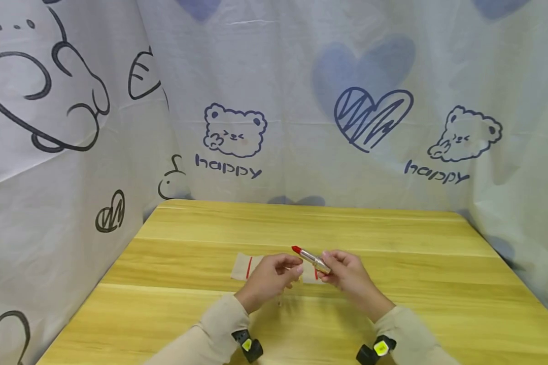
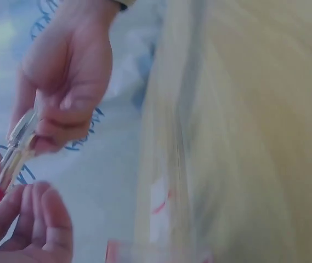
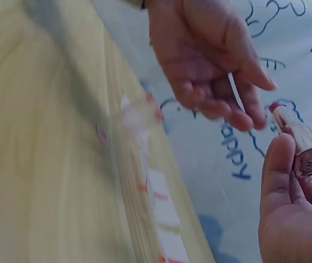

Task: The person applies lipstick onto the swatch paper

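A lipstick point(image 1: 313, 260) with a bare red tip and a silvery tube slants up to the left over the table. My right hand point(image 1: 347, 274) pinches its base between thumb and fingers; the right wrist view shows the lipstick's round end point(image 3: 310, 163) there. Close to the red tip is my left hand point(image 1: 271, 279), its fingers loosely bent with a gap to the thumb. In the right wrist view the left hand point(image 3: 210, 60) holds nothing and sits apart from the lipstick. Under both hands lies a pale strip point(image 1: 240, 266) with red lines, partly hidden.
The wooden table point(image 1: 392, 238) spreads out around the hands. Behind it hangs a white curtain point(image 1: 297, 152) with drawn bears and hearts. A blurred see-through piece with red ends point(image 3: 131, 118) shows in the right wrist view; its kind is unclear.
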The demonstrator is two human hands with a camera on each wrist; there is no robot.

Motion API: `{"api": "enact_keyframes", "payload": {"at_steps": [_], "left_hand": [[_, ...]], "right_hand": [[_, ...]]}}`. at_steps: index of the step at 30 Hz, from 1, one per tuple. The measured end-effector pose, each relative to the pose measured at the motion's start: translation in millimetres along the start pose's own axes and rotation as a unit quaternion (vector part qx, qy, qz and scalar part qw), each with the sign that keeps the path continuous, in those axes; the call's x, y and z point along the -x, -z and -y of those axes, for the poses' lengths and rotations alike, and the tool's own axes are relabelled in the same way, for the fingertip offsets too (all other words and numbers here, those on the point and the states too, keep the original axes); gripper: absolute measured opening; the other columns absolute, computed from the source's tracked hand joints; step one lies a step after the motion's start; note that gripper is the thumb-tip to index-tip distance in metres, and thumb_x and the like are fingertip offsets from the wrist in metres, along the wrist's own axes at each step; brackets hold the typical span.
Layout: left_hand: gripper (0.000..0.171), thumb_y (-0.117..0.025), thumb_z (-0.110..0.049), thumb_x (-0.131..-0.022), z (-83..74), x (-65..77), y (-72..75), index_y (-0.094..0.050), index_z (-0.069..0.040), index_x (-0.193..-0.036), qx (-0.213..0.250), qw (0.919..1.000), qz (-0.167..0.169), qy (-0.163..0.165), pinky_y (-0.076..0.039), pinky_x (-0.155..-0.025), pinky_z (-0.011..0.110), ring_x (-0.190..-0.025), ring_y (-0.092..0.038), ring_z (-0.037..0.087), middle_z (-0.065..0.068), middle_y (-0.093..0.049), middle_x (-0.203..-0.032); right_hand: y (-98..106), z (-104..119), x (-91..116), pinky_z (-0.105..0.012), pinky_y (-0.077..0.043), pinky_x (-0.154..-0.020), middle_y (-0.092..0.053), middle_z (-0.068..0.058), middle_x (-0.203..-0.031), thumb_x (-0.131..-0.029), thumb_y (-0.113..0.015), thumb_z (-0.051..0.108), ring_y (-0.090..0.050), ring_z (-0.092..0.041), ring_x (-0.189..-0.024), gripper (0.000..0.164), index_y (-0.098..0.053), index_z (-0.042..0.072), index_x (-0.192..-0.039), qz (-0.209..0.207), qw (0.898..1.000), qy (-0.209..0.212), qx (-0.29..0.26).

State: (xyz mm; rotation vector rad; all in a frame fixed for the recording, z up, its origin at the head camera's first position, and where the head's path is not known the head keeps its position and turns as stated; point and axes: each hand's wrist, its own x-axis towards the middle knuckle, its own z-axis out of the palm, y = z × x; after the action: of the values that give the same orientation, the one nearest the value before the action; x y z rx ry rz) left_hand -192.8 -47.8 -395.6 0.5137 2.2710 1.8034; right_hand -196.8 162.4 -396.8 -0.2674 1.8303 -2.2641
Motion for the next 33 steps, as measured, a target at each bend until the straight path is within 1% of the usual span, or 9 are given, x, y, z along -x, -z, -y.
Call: {"api": "enact_keyframes", "payload": {"at_steps": [3, 5, 10, 12, 16, 22, 27, 30, 33], "left_hand": [[0.026, -0.062, -0.019, -0.097, -0.1, 3.8, -5.3, -0.066, 0.000, -0.114, 0.033, 0.9986, -0.030, -0.027, -0.054, -0.072, 0.035, -0.084, -0.062, 0.020, 0.008, -0.066, -0.102], [0.025, -0.063, -0.019, -0.096, -0.5, 5.5, -8.2, -0.066, 0.001, -0.111, 0.047, 0.9970, -0.045, -0.042, -0.054, -0.072, 0.033, -0.080, -0.061, 0.016, 0.008, -0.066, -0.100], [0.024, -0.066, -0.018, -0.094, -1.5, 7.8, -13.1, -0.068, 0.003, -0.104, 0.078, 0.9924, -0.073, -0.062, -0.053, -0.072, 0.030, -0.081, -0.061, 0.025, 0.007, -0.066, -0.093], [0.023, -0.067, -0.016, -0.094, -1.8, 7.9, -14.6, -0.067, 0.004, -0.104, 0.095, 0.9903, -0.077, -0.066, -0.053, -0.073, 0.028, -0.083, -0.061, 0.024, 0.007, -0.066, -0.093], [0.023, -0.066, -0.013, -0.094, -1.7, 7.7, -17.0, -0.066, 0.007, -0.105, 0.120, 0.9873, -0.078, -0.069, -0.052, -0.074, 0.025, -0.082, -0.060, 0.017, 0.009, -0.066, -0.095], [0.027, -0.063, -0.013, -0.096, -1.9, 8.2, -19.0, -0.064, 0.009, -0.112, 0.138, 0.9834, -0.082, -0.086, -0.051, -0.077, 0.026, -0.087, -0.058, 0.013, 0.018, -0.064, -0.115], [0.030, -0.066, -0.017, -0.093, -2.0, 7.8, -21.9, -0.066, 0.007, -0.112, 0.139, 0.9792, -0.118, -0.088, -0.050, -0.076, 0.026, -0.086, -0.059, 0.013, 0.018, -0.066, -0.110], [0.027, -0.069, -0.018, -0.092, -2.0, 7.4, -23.9, -0.068, 0.007, -0.103, 0.139, 0.9748, -0.151, -0.088, -0.049, -0.075, 0.024, -0.088, -0.061, 0.015, 0.016, -0.068, -0.108], [0.024, -0.071, -0.019, -0.090, -4.0, 7.7, -24.0, -0.067, 0.005, -0.090, 0.127, 0.9719, -0.182, -0.078, -0.047, -0.067, 0.023, -0.080, -0.058, 0.013, 0.011, -0.069, -0.099]], "right_hand": [[-5, 1, 2, -0.015, -0.051, -0.060, -0.063, -0.004, -0.080, -0.104, -0.049, 0.026, -0.060, -0.006, -0.066, 0.028, -0.060, 0.004, -0.093, 0.037, 0.998, -0.020, -0.048], [-8, 1, 3, -0.014, -0.050, -0.059, -0.063, -0.003, -0.079, -0.104, -0.045, 0.033, -0.059, -0.005, -0.065, 0.032, -0.058, 0.006, -0.092, 0.055, 0.996, -0.033, -0.064], [-15, 2, 4, -0.015, -0.048, -0.055, -0.062, -0.002, -0.075, -0.105, -0.036, 0.041, -0.056, -0.005, -0.061, 0.041, -0.052, 0.007, -0.088, 0.054, 0.995, -0.060, -0.058], [-17, 1, 4, -0.014, -0.045, -0.051, -0.060, 0.000, -0.071, -0.105, -0.032, 0.042, -0.053, -0.004, -0.057, 0.044, -0.051, 0.008, -0.085, 0.047, 0.995, -0.069, -0.049], [-21, 1, 3, -0.013, -0.038, -0.043, -0.055, 0.003, -0.063, -0.106, -0.027, 0.044, -0.046, -0.003, -0.049, 0.050, -0.050, 0.009, -0.078, 0.047, 0.994, -0.089, -0.034], [-26, 3, 3, -0.011, -0.037, -0.038, -0.053, 0.006, -0.057, -0.104, -0.028, 0.047, -0.044, 0.000, -0.043, 0.052, -0.049, 0.011, -0.074, 0.057, 0.991, -0.115, -0.040], [-28, 3, 2, -0.011, -0.037, -0.039, -0.054, 0.005, -0.060, -0.105, -0.029, 0.045, -0.045, -0.001, -0.046, 0.049, -0.049, 0.010, -0.077, 0.053, 0.993, -0.099, -0.037], [-31, 3, 3, -0.012, -0.037, -0.041, -0.055, 0.003, -0.062, -0.105, -0.031, 0.045, -0.045, -0.002, -0.048, 0.049, -0.049, 0.010, -0.076, 0.038, 0.997, -0.070, -0.018], [-34, 1, 4, -0.015, -0.041, -0.047, -0.057, -0.001, -0.068, -0.105, -0.035, 0.041, -0.047, -0.005, -0.053, 0.047, -0.051, 0.006, -0.079, 0.018, 0.999, -0.025, 0.016]]}}
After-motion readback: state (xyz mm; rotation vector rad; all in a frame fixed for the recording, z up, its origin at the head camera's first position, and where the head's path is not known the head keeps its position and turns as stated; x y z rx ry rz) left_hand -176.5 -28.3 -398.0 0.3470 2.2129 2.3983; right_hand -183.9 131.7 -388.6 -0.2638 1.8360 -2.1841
